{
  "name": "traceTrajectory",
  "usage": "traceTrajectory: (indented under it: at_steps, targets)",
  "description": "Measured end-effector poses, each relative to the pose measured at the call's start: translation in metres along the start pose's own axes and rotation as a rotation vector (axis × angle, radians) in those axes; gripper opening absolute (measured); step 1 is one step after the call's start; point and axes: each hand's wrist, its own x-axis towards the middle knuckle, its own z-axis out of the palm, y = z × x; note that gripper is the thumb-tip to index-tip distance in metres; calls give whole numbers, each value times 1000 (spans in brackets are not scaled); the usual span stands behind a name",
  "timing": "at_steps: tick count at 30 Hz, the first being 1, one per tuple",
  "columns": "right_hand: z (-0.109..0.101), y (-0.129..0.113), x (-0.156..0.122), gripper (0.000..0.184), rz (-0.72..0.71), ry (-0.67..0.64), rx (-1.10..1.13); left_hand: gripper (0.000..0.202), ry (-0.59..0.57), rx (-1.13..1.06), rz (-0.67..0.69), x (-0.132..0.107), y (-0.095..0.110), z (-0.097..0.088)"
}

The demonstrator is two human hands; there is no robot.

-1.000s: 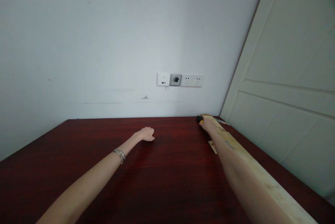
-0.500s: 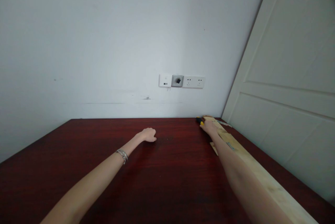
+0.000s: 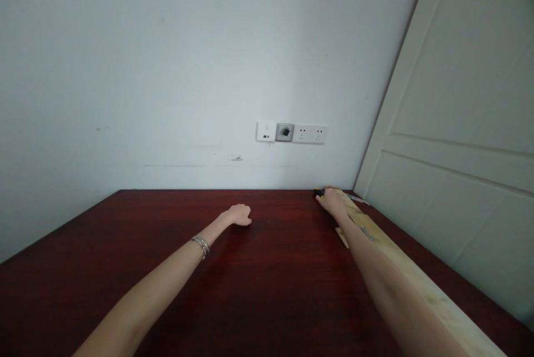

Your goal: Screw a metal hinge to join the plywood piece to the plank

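Note:
My left hand [image 3: 241, 215] is closed, knuckles up, low over the middle of the dark red table [image 3: 250, 290]. Whatever its fingers may hold is hidden under them. A few tiny dark specks [image 3: 273, 219] lie on the tabletop just right of it. At the far right, my right hand [image 3: 331, 201] has its fingers round a small black-and-yellow tool [image 3: 319, 192], mostly covered, so its kind does not show. That hand rests against the far end of a long pale wooden board [image 3: 400, 251]. A small piece of wood [image 3: 342, 237] sticks out from the board's left side.
A grey metal piece [image 3: 367, 233] lies on the board by my right forearm. Beyond the board is a thin pale strip [image 3: 357, 199]. The white wall [image 3: 187, 68] with sockets [image 3: 309, 134] rises behind the table; a white panelled door [image 3: 459, 123] leans along the right.
My right hand has shifted slightly forward and covers more of the black-and-yellow tool. My left hand stays closed in about the same place. The view has moved slightly.

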Motion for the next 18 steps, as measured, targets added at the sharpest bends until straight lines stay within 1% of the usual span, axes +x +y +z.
traceTrajectory:
  at_steps: [2,5,12,15,18]
  targets:
    - [-2,-14,-6,46,-31,27,1,38,1,-5,-2,0,0,0]
    - [1,-39,-20,43,-90,34,15,38,0,-13,2,0,-1,1]
    - [18,-93,-72,41,-228,-16,86,44,-10,-49,13,-1,-6,6]
    - [27,-111,-92,42,-293,-47,126,50,-13,-81,26,-1,-9,10]
    - [35,-123,-106,45,-354,-78,164,51,-8,-131,51,-2,-13,13]
